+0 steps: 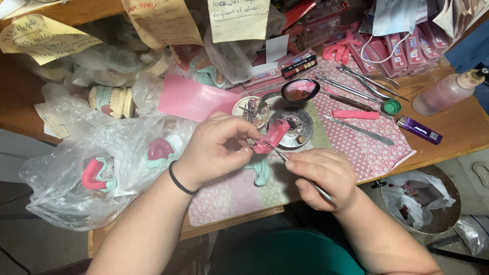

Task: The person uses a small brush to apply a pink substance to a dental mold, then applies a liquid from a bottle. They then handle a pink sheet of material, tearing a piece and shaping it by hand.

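Left hand (216, 147) pinches a pink wax piece (272, 136) between thumb and fingertips; its lower end is hidden behind the fingers, and its exact shape is hard to make out. The piece's long axis runs diagonally, upper end pointing up-right toward a round metal dish (295, 127). Right hand (323, 178) is closed around a thin metal instrument (298, 170); the handle is mostly buried in the fist, the tip points up-left and touches the wax. Both sit above a floral mat (372, 147) at the desk edge. Beyond: a spoon with pink wax (299, 90), loose metal tools (356, 84), a purple lighter (418, 129), and a bottle (445, 91). Left, clear plastic bags (76, 173) blur the dental casts inside.
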